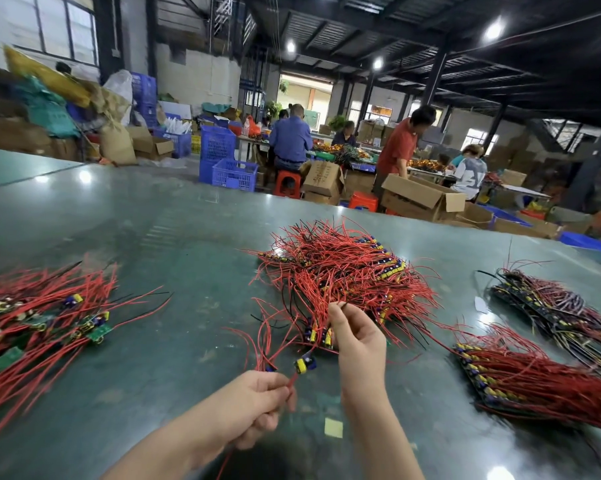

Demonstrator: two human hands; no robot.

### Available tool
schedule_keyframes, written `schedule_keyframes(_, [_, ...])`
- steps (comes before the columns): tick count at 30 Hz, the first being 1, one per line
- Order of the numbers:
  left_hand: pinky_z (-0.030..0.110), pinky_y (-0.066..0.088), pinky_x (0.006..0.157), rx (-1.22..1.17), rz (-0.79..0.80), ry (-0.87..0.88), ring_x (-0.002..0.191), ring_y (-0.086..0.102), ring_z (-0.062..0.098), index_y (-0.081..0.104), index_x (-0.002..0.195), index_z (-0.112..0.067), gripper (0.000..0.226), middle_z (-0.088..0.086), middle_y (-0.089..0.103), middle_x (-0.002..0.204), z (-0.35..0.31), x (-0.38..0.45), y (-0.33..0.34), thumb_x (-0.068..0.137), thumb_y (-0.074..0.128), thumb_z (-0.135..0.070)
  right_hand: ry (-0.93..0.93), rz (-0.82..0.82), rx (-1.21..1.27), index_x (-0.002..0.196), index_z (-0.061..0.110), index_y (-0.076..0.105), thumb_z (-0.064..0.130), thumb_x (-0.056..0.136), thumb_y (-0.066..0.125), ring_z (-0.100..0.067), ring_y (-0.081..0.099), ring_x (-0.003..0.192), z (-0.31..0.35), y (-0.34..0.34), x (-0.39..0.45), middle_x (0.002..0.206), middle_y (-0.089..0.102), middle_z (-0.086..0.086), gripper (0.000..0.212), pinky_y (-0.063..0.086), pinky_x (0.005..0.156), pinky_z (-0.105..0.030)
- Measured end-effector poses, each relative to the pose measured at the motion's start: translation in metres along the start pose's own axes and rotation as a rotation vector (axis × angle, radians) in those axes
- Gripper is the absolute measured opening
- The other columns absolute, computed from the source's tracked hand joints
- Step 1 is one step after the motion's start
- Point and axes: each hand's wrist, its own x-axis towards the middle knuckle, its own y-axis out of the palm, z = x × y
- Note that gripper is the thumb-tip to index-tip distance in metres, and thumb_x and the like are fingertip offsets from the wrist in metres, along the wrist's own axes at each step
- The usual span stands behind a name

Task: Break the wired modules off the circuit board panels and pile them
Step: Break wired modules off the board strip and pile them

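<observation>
My left hand [257, 401] pinches the red wires of a small module [304, 364] with a yellow and blue part, held just above the green table [174, 244]. My right hand [356, 337] grips a circuit board panel [318, 336] with red wires fanning up from it. Behind it lies a big heap of wired panels [344, 265]. A pile of separated green modules with red wires [46, 317] lies at the left. At the right rest a stack of panels with red wires [520, 379] and a darker stack [548, 306] behind it.
A yellow paper scrap [333, 427] lies near my right forearm, a white scrap [481, 304] at the right. Beyond the table's far edge are blue crates [235, 174], cardboard boxes [423, 197], red stools [287, 181] and several people working.
</observation>
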Motion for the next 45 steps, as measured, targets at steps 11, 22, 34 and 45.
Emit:
schedule_keyframes(11, [0.004,0.014,0.033,-0.368,-0.231,0.084,0.033,0.009,0.002,0.048,0.079,-0.013,0.024,-0.005,0.023,0.046,0.001,0.010,-0.006,0.100,0.037,-0.018,0.082,0.404,-0.178,0.076,0.021,0.069,0.010,0.087,0.064,0.000,0.055,0.056,-0.008,0.020,-0.017,0.059,0.065,0.009,0.017,0.044,0.058,-0.013])
schedule_keyframes(22, [0.012,0.012,0.032,-0.120,-0.277,0.100,0.034,0.014,0.004,0.054,0.083,-0.008,0.028,-0.006,0.025,0.044,-0.003,0.006,-0.003,0.101,0.036,-0.017,0.020,0.453,-0.288,0.068,0.014,0.065,0.008,0.088,0.061,0.002,0.047,0.056,-0.005,0.016,-0.016,0.056,0.056,0.011,0.022,0.037,0.059,-0.013])
schedule_keyframes(34, [0.016,0.027,0.036,0.128,-0.343,0.181,0.033,0.039,0.014,0.059,0.076,-0.004,0.028,0.007,0.056,0.046,0.004,0.008,-0.008,0.098,0.043,-0.012,0.063,0.453,-0.390,0.060,0.027,0.068,0.016,0.085,0.067,-0.002,0.047,0.067,-0.009,0.011,-0.012,0.070,0.057,0.008,0.028,0.039,0.062,-0.017])
schedule_keyframes(45, [0.013,0.016,0.037,-0.056,-0.308,0.174,0.036,0.020,0.008,0.057,0.078,-0.006,0.035,-0.002,0.030,0.044,0.006,0.009,-0.005,0.101,0.038,-0.026,0.067,0.459,-0.306,0.067,0.014,0.067,0.014,0.086,0.065,-0.001,0.048,0.063,-0.001,0.015,-0.016,0.064,0.058,0.009,0.019,0.038,0.061,-0.016])
